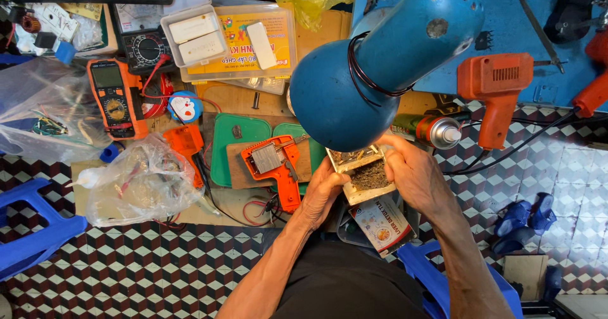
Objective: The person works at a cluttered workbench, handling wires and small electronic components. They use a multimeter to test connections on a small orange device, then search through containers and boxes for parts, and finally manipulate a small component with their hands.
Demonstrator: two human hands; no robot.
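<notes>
The left hand (323,189) and the right hand (415,176) hold together a small white box (362,174), just below the big blue lamp (380,65). The box is open on top, and inside is a dark mass of small parts; what they are I cannot tell. The left fingers are curled around the left edge of the box, closed on it. The right fingers wrap the right edge, also closed on it, with the thumb near the top corner.

Below the box, under the wrists, lies a printed carton (382,224). Left of the lamp, an orange soldering gun (273,167) with its cover off lies on a wooden board over a green tray (235,143). Further left of the lamp are a clear bag (142,183) with wires, an orange multimeter (114,97) and a flat plastic case (237,40). Right of the lamp, a spray can (430,129) lies on its side, and beside it is an orange drill (497,91).
</notes>
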